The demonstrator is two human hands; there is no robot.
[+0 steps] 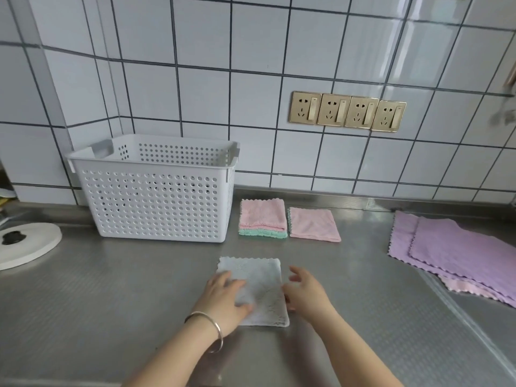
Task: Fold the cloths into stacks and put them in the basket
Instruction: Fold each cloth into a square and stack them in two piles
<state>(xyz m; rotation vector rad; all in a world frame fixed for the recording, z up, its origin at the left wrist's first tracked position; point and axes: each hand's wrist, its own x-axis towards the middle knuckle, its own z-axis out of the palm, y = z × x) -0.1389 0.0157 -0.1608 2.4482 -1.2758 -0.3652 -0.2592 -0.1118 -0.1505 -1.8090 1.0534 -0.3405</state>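
Looking down at an embossed stainless steel counter (111,303), we see our left hand (223,300), a thin silver bangle (209,328) on its wrist, lying flat with relaxed fingers on a folded, fuzzy pale grey cloth (265,286) with scalloped edges. Our right hand (305,294) touches the cloth's right edge, fingers loosely spread and gripping nothing. Further back sit a folded stack of pink and mint cloths (263,219) and, just beside it, a single folded pink cloth (314,225). Unfolded lilac cloths (458,252) lie overlapping at the far right. Left of the stack stands a white rectangular plastic basket (156,202), perforated with round holes, against a glossy white tiled wall (203,90) bearing four gold sockets (347,111).
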